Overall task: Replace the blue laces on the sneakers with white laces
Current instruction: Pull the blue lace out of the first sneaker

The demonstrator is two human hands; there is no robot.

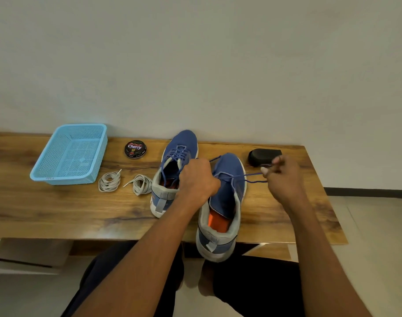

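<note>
Left hand point(198, 177) curled gripping near sneaker point(220, 207) at its lacing, right hand point(283, 177) pinching blue lace point(252, 177) drawn taut rightward, second sneaker point(174, 165) beside, two white lace bundles point(109, 181) on wooden table point(58, 209)

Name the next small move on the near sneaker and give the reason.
Probably draw the blue lace further rightward out of its eyelet. The right hand already pinches it taut, the left hand steadies the near sneaker, and the lace remains threaded near the toe.
</note>
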